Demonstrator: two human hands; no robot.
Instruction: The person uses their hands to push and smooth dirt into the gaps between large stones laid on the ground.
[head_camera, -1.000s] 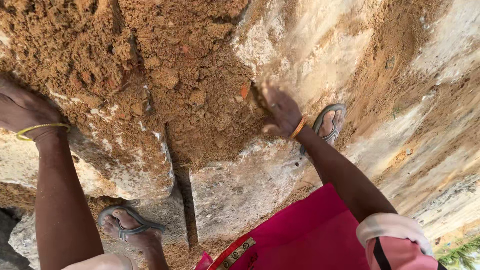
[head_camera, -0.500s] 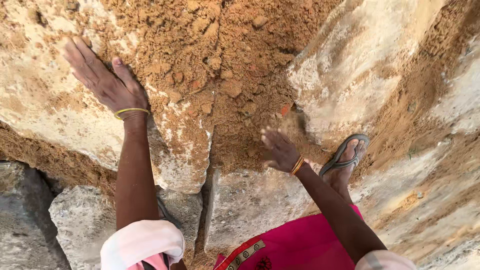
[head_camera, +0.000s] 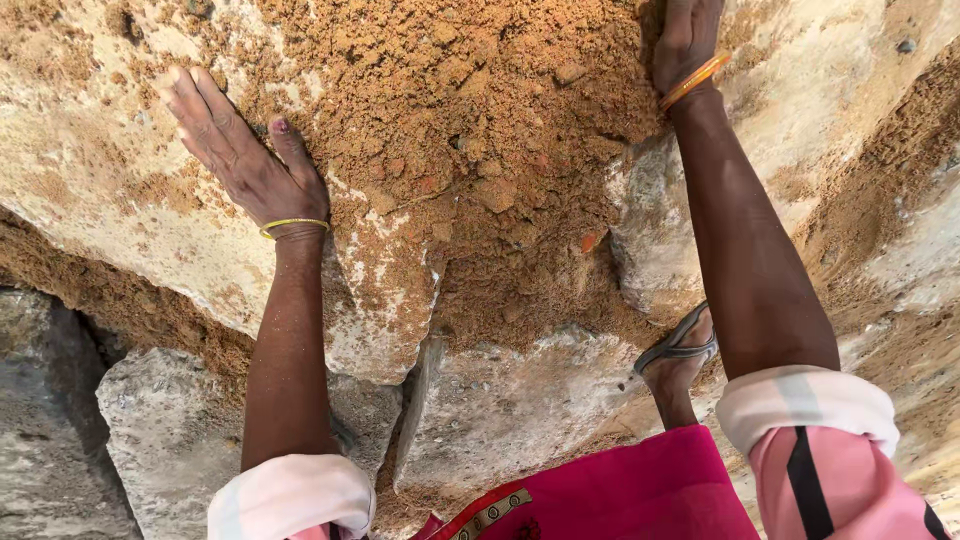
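A soil heap lies on a big stone. The left hand rests flat on the stone at the heap's left edge; the right hand sits on the heap's upper right. Below the heap lie smaller stones, with a sandalled foot to their right.

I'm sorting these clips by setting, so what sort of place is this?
Probably an outdoor stone-working or digging site. Big rough pale stone blocks lie together, reddish-brown crumbly soil is heaped over them, and the left hand and right hand press into it.
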